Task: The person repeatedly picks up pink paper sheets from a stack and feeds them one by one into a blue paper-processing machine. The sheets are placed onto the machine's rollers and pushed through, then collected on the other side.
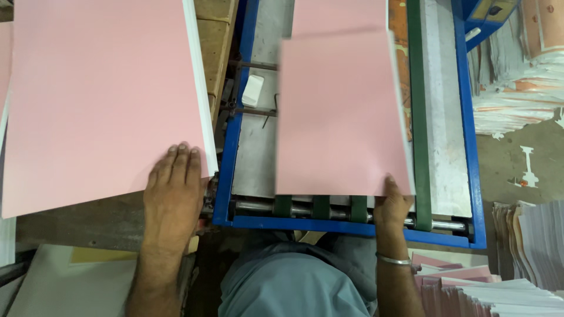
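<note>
Your right hand (392,202) pinches near corner of pink sheet (341,111), long axis running up-frame over blue feeder (235,152); left hand (173,185) flat, fingers spread, on pink stack (100,100) at left.

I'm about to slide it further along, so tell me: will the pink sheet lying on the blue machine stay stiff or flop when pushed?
The pink sheet looks thin and lies flat, so it probably flexes if lifted by one corner. It likely slides easily over the metal bed. The right hand grips only its near corner, so a push there may skew it.
</note>
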